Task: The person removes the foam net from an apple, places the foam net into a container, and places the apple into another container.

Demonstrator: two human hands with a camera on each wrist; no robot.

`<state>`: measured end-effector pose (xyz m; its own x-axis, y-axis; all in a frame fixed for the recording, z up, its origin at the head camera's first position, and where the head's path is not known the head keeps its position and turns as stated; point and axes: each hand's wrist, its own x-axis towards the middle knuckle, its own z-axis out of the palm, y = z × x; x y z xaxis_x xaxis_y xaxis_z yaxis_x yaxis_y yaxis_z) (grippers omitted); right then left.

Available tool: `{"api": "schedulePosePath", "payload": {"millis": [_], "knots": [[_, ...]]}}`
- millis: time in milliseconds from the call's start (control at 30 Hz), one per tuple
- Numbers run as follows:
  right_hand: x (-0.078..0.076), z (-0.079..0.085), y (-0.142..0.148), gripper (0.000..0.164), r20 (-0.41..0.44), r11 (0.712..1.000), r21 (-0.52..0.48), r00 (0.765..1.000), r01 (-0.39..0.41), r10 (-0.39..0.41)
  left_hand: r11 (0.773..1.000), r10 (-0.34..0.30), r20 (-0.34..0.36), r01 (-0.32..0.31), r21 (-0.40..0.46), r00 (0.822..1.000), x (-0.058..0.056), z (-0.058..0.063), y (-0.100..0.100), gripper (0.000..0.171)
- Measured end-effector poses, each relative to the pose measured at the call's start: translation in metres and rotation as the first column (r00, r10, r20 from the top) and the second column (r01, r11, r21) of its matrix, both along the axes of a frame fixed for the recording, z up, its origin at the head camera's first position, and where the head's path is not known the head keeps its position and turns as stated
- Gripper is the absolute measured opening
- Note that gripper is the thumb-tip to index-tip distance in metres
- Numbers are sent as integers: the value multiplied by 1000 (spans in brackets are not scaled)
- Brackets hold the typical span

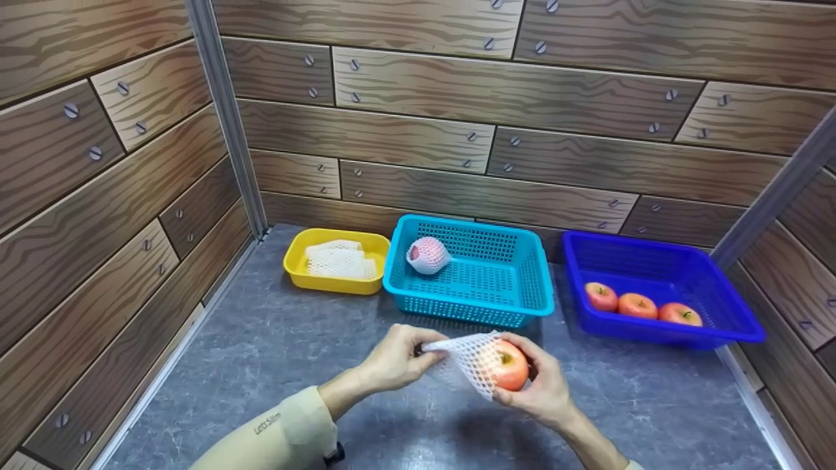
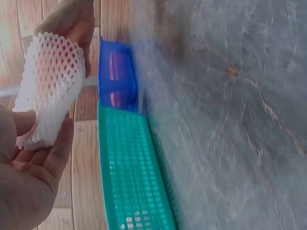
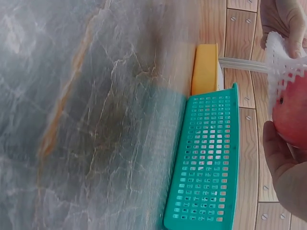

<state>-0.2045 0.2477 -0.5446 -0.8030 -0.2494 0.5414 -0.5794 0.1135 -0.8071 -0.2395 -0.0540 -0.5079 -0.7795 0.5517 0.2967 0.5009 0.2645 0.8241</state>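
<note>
Left-hand grip [image 1: 395,359] pinches foam net [image 1: 465,358]; right-hand grip [image 1: 541,386] holds apple [image 1: 513,367], its left side inside the net, above the near worktop [image 1: 261,365]. 3 bare apples [image 1: 637,306] lie in blue basket [image 1: 653,331], far right.

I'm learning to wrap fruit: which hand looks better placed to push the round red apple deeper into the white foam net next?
Probably the right hand: it grips the round red apple on its uncovered side. The left hand pinches the white foam net by its narrow end, so likely suits steadying.
</note>
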Motion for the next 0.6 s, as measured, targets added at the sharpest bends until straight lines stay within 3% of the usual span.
{"api": "schedulePosePath", "payload": {"millis": [300,600], "knots": [[1,7,13,82,46,993,51,993,109,-111,992,127,24,-127,5,992,-13,-1,-27,19],[1,11,31,82,84,984,72,982,165,-171,985,174,90,-172,-24,981,-24,-6,-46,16]]}}
